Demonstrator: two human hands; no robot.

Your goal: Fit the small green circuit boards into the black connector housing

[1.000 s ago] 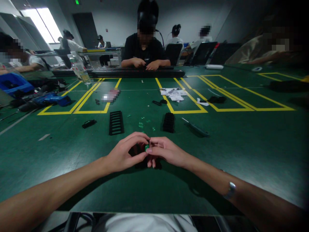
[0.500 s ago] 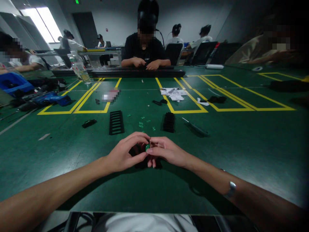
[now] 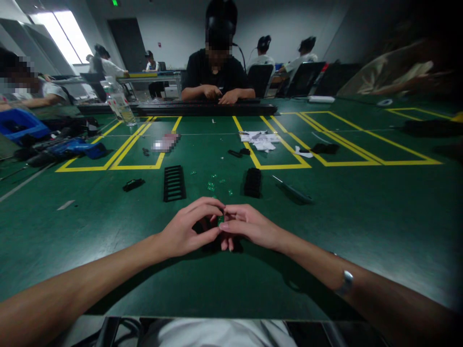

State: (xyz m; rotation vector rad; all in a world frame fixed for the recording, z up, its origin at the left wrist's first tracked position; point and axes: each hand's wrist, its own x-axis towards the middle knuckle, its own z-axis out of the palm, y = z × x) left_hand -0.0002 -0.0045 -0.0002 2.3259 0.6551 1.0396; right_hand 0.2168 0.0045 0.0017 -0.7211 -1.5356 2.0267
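Note:
My left hand (image 3: 191, 225) and my right hand (image 3: 251, 225) meet over the green table, fingertips nearly touching. Between them is a small green circuit board (image 3: 221, 220), gripped by the fingers of both hands and mostly hidden. A dark piece shows at its upper edge; I cannot make out its kind. Just beyond the hands lie several loose small green boards (image 3: 211, 186). A black slotted frame (image 3: 174, 183) lies past my left hand, and a black ribbed block (image 3: 252, 183) past my right hand.
A screwdriver-like tool (image 3: 294, 190) lies to the right. On the left are a small black part (image 3: 133, 184), a blue power tool (image 3: 77, 148) and a plastic bottle (image 3: 125, 108). Torn white paper (image 3: 261, 140) lies farther back. A person in black (image 3: 217, 77) sits opposite.
My hands hold almost the same pose; the green board between them has tilted slightly and looks darker. The person at the far right has shifted.

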